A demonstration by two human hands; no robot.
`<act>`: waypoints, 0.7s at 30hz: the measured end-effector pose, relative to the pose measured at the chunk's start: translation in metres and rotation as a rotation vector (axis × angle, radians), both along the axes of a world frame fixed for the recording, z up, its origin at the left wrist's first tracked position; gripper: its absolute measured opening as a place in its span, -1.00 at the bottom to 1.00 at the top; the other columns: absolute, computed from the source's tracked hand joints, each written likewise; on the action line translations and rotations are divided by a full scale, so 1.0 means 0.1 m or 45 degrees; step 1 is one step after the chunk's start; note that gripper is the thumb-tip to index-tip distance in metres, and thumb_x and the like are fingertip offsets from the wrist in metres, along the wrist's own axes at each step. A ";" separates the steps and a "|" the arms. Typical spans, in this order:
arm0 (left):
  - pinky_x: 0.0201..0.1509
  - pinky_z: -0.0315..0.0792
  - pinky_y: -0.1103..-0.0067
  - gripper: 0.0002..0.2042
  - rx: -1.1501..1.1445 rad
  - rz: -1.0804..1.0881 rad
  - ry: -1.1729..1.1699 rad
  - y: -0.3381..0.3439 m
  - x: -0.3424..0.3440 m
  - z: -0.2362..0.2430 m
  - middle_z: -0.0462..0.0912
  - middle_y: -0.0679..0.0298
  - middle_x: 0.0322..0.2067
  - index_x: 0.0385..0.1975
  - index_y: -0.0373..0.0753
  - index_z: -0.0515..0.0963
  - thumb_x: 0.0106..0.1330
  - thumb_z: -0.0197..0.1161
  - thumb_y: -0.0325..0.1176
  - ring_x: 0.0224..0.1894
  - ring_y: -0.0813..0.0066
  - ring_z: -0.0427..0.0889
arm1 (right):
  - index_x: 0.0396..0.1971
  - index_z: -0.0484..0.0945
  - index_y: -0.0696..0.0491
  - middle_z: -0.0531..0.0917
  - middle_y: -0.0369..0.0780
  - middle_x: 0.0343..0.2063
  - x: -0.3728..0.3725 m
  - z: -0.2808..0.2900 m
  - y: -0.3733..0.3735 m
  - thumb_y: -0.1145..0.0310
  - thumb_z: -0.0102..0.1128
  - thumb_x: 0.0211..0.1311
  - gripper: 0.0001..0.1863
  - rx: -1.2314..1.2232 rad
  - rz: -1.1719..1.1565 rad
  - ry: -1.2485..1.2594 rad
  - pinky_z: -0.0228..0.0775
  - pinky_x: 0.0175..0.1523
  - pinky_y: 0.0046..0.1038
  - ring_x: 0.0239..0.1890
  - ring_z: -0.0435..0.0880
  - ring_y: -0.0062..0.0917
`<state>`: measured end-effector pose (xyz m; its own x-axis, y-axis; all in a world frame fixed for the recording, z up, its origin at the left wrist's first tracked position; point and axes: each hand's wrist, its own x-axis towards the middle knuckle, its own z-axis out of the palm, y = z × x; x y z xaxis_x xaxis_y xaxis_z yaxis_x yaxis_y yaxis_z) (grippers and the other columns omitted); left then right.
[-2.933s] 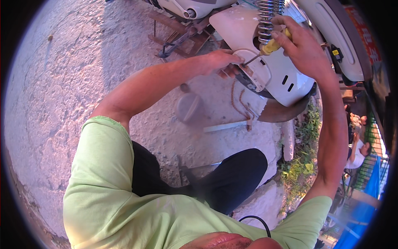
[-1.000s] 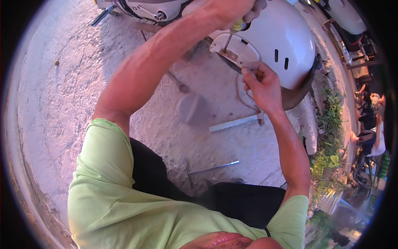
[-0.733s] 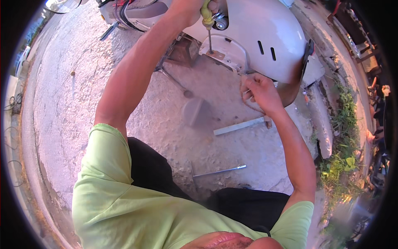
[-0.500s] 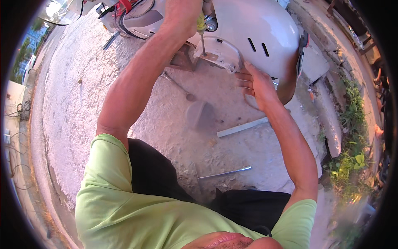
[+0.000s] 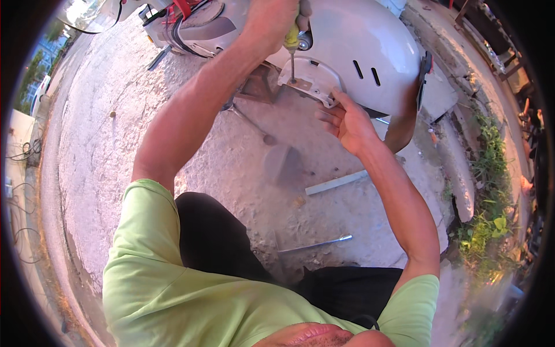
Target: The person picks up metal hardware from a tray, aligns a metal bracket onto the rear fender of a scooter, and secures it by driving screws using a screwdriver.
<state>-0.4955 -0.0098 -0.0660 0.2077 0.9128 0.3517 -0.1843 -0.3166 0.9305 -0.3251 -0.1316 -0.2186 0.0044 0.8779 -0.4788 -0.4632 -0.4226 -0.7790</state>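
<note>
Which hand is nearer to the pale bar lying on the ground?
The right. The right hand is just above the pale bar in the picture; the left hand is much higher and further left, gripping the yellow-handled screwdriver.

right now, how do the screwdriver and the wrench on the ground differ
The screwdriver has a yellow handle; the wrench shows bare silver metal.
The screwdriver is gripped in the left hand, its tip at the white panel; the wrench lies unheld on the ground.
Both have a slim, straight shaft.
</note>
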 end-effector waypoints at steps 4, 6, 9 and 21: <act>-0.63 0.33 0.51 -0.72 0.046 0.181 -0.171 -0.13 -0.02 0.00 0.50 0.29 -0.64 -0.34 -0.23 0.53 0.55 0.11 -0.17 -0.69 0.49 0.44 | 0.02 0.58 -0.03 0.75 -0.26 -0.23 -0.12 -0.08 0.14 0.07 0.32 0.40 -0.64 -0.012 -0.054 0.208 0.61 -0.36 -0.51 -0.26 0.80 -0.50; -0.64 0.31 0.51 -0.70 -0.045 0.120 -0.202 -0.13 -0.02 0.00 0.48 0.30 -0.65 -0.40 -0.22 0.51 0.54 0.12 -0.15 -0.71 0.48 0.42 | 0.00 0.59 -0.02 0.74 -0.26 -0.24 -0.17 -0.12 0.19 0.11 0.35 0.39 -0.66 0.015 -0.070 0.225 0.62 -0.39 -0.54 -0.28 0.80 -0.50; -0.65 0.25 0.51 -0.65 -0.230 -0.033 -0.220 -0.05 -0.02 -0.03 0.43 0.32 -0.68 -0.48 -0.19 0.46 0.52 0.11 -0.10 -0.73 0.49 0.35 | -0.01 0.60 0.02 0.73 -0.28 -0.26 -0.20 -0.16 0.21 0.16 0.37 0.38 -0.67 0.061 -0.107 0.176 0.61 -0.43 -0.58 -0.31 0.80 -0.52; -0.64 0.28 0.47 -0.67 -0.287 -0.530 -0.336 0.17 -0.25 -0.06 0.40 0.30 -0.68 -0.46 -0.20 0.48 0.49 0.13 -0.10 -0.71 0.43 0.37 | -0.01 0.61 0.04 0.72 -0.31 -0.26 -0.18 -0.11 0.23 0.20 0.37 0.38 -0.69 0.061 -0.099 0.166 0.60 -0.46 -0.61 -0.36 0.78 -0.55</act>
<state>-0.5205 0.0072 -0.0721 0.4988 0.8313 0.2454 -0.4881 0.0354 0.8720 -0.3436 -0.1084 -0.2300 0.0137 0.8990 -0.4377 -0.5915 -0.3456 -0.7285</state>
